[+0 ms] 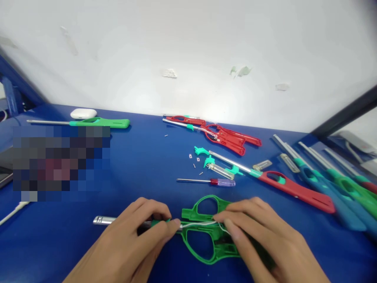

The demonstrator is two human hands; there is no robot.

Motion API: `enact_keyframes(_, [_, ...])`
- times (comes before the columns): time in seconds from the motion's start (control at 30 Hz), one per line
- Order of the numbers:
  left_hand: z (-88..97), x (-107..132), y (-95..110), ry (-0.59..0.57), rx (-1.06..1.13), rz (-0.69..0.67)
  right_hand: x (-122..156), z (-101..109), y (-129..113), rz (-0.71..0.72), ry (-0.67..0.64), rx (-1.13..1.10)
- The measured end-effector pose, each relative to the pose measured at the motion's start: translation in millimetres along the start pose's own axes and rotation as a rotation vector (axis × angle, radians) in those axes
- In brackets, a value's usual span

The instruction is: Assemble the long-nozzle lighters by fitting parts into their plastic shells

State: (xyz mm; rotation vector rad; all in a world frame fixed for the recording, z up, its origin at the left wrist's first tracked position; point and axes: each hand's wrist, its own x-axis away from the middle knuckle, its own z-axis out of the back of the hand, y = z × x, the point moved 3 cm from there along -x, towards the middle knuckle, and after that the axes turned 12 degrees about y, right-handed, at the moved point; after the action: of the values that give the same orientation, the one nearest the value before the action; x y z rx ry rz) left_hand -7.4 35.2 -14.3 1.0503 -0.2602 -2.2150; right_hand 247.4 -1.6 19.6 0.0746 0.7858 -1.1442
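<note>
An opened green lighter casing lies spread in two halves on the blue table, its trigger loops facing apart. My left hand pinches the lighter's nozzle at its inner end, and the silver metal tube sticks out to the left. From there a thin white wire runs across the casing to my right hand. The fingertips of that hand close on the wire and rest over the casing's handle part, hiding much of it. A dark piece sits inside the nearer half.
Just beyond lies a screwdriver, with a clear fuel tank and tiny metal parts behind. A red lighter and several blue and green lighters lie right. Opened red casings and a green lighter are farther back. A white case is near the wall.
</note>
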Motion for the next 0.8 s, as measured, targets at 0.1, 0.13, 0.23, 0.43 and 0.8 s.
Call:
enact_keyframes(0.1, [-0.8, -2, 0, -0.003, 0.002, -0.005, 3, 2, 4, 0.052, 0.039, 0.08])
enact_keyframes(0.13, [-0.8, -2, 0, -0.005, 0.002, -0.001, 4, 2, 5, 0.059, 0.059, 0.105])
enact_keyframes(0.23, [0.0, -1, 1, -0.015, 0.0, 0.009, 4, 1, 5, 0.055, 0.072, 0.108])
enact_keyframes(0.43, [0.2, 1, 1, -0.013, 0.006, -0.005, 1, -3, -3, 0.037, 0.025, 0.035])
enact_keyframes(0.8, [-1.5, -1, -1, -0.013, -0.018, -0.004, -6, 1, -6, -0.012, 0.089, -0.084])
